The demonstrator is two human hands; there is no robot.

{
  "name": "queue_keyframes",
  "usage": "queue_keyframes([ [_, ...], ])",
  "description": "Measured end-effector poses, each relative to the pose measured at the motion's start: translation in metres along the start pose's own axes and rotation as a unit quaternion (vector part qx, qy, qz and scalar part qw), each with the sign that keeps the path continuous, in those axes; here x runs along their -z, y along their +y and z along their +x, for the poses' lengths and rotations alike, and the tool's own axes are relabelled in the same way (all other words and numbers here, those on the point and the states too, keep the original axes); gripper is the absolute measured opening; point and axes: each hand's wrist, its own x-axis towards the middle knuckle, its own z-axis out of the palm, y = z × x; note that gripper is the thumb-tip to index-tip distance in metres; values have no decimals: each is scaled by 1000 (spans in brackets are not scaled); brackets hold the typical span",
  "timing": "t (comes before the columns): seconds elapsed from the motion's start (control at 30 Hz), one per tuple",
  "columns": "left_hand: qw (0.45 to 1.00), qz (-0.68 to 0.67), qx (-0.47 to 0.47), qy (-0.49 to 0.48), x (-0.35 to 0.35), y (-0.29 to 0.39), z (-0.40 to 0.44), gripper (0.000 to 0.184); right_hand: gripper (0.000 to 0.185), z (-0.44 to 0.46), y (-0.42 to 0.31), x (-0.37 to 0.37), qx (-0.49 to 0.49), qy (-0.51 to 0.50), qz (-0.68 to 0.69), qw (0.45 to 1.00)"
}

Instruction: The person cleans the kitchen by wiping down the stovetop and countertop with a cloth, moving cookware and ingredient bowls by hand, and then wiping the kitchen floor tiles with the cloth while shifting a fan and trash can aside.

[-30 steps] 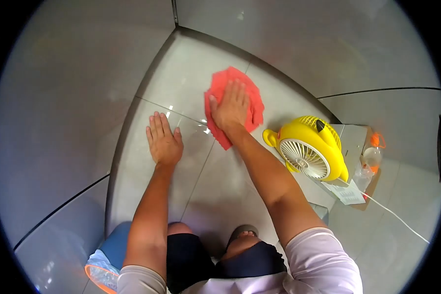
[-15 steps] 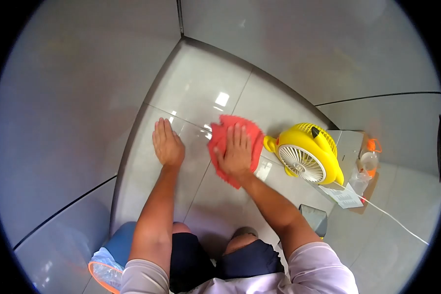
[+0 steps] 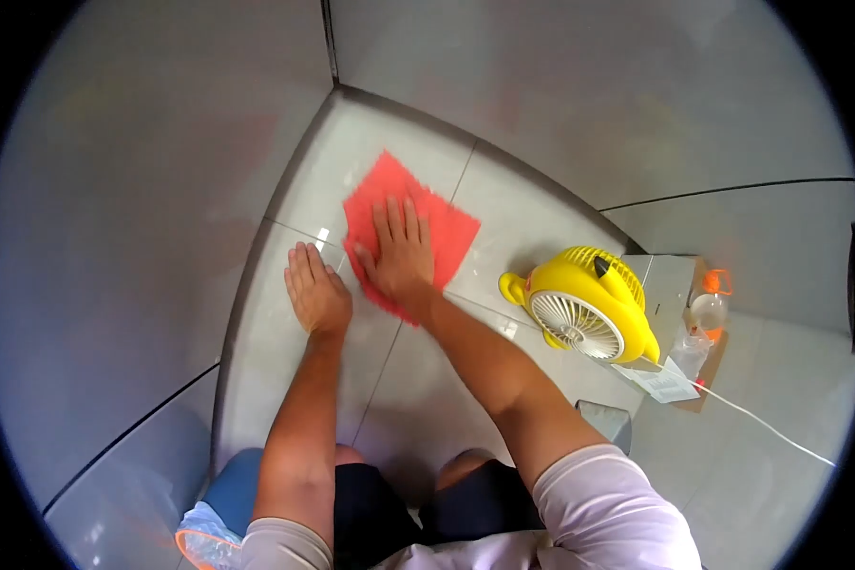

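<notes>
A red cloth (image 3: 456,226) with frayed edges lies spread out on the pale tiled floor (image 3: 446,380). On top of it, my right hand (image 3: 401,252) rests flat, palm down, fingers stretched out and slightly apart. My left hand (image 3: 318,293) is to the left of the cloth, flat on or just over the tiles, its fingers straight and side by side. It holds nothing. The palms of both hands are hidden.
To the right stands a yellow fan (image 3: 584,304) with a white cable (image 3: 760,418). Past it are a cardboard box (image 3: 670,290) and a bottle with an orange cap (image 3: 711,306). Grey panels (image 3: 560,85) meet in a corner ahead. A blue bin (image 3: 236,489) sits lower left.
My right hand and the cloth have slid left and a little forward, and the cloth is spread wider. My left hand has shifted slightly left and its fingers lie a bit lower.
</notes>
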Motion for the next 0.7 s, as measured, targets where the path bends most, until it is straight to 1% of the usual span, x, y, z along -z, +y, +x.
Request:
queue_keyframes([
  [0.03, 1000, -4, -1, 9, 1, 3, 4, 55, 85, -10, 4, 1, -2, -5, 29, 1000],
  [0.13, 1000, -9, -21, 13, 6, 1, 2, 55, 87, -21, 38, 0, -152, 47, -43, 986],
  [0.2, 1000, 3, -19, 2, 6, -1, 2, 55, 87, 2, 63, 6, -215, 97, -15, 972],
  [0.27, 1000, 7, -21, 1, 2, 2, 5, 56, 89, 35, 93, 12, -232, 125, -32, 964],
  [0.33, 1000, 9, -21, 4, 1, 1, 4, 55, 90, 64, 104, 14, -245, 139, -35, 959],
  [0.4, 1000, -2, -15, 3, 2, 2, 3, 56, 92, 93, 99, 19, -252, 144, -21, 957],
  [0.43, 1000, -8, -14, 2, 2, 3, 3, 56, 90, 106, 93, 21, -242, 138, -22, 960],
  [0.57, 1000, -18, -15, 3, 2, 1, 3, 56, 85, 149, 53, 27, -189, 48, -16, 981],
  [0.67, 999, -26, -19, -2, 6, 2, 5, 55, 82, 184, 37, 23, -107, 21, -21, 994],
  [0.7, 999, -30, -21, 3, 6, 1, 5, 54, 80, 191, 31, 21, -97, -1, -27, 995],
])
